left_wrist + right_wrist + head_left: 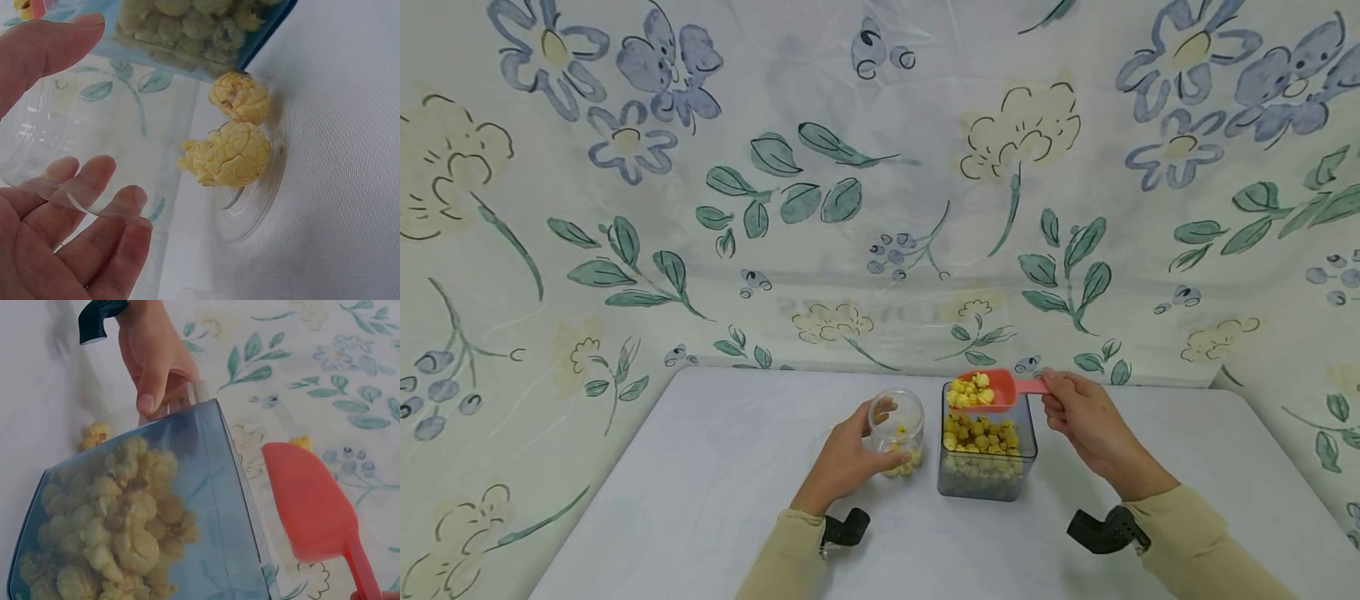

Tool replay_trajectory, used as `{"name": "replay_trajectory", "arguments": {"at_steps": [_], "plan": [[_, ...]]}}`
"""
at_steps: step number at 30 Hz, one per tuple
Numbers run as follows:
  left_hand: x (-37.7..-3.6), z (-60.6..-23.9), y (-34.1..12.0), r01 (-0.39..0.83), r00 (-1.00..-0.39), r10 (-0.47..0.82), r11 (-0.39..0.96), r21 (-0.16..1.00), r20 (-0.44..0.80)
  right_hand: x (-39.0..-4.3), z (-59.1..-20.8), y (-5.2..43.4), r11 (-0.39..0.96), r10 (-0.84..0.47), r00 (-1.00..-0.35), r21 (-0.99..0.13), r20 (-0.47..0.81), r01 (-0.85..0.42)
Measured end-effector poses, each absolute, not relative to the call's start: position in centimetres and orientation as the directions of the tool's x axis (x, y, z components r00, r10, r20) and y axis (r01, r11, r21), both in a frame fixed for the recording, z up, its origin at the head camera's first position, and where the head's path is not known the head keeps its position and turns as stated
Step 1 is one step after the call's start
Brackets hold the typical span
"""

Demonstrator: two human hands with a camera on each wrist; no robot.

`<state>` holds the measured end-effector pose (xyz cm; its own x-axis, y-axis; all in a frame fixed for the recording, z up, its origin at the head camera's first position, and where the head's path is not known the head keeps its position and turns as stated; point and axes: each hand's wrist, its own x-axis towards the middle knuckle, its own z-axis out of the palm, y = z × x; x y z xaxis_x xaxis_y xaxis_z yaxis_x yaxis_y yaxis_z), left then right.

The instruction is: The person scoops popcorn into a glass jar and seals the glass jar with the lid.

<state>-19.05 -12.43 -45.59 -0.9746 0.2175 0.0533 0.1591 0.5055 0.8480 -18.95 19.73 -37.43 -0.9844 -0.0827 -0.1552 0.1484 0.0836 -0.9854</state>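
Woven cloth (700, 467), left fingers (103, 244) curled around clear cylindrical jar (897, 435), right fingers (1060, 407) around scoop (1004, 390)

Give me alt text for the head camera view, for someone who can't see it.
A right hand holds a red scoop of popcorn above a bin of more popcorn; the left hand holds a clear jar with some inside, beside the bin on a white table.

Left fingers (103, 230) curved, right fingers (1056, 403) curled
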Motion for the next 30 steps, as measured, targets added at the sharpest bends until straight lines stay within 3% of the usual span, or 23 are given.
{"name": "replay_trajectory", "arguments": {"at_steps": [30], "plan": [[-19.0,-45.9,-12.6,0.151,-0.973,0.226,0.492,0.858,0.042,-19.5,-36.1,16.9,0.062,-0.114,-0.984,-0.989,-0.137,0.130]]}}
